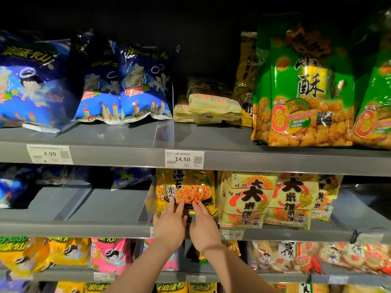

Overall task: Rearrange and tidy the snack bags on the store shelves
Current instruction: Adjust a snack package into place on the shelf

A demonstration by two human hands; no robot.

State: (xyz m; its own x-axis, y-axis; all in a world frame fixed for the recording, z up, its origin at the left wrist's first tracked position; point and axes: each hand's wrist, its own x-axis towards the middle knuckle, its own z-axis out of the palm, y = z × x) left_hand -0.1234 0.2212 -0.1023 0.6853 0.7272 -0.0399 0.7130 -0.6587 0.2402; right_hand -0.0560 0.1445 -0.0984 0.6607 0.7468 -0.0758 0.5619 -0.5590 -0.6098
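I have both hands on the yellow seaweed cracker bag [186, 187]. It stands upright on the middle shelf [84, 228], in the bay between a clear divider [146, 210] and the pale yellow cracker bags [247, 199] just beside it. My left hand [170, 222] and right hand [204, 226] lay straight fingers on its lower front, curled round nothing. Left of the divider, dark blue bags [132, 176] sit at the back. The upper shelf [105, 134] carries blue snack bags [127, 85] and green bags [302, 92].
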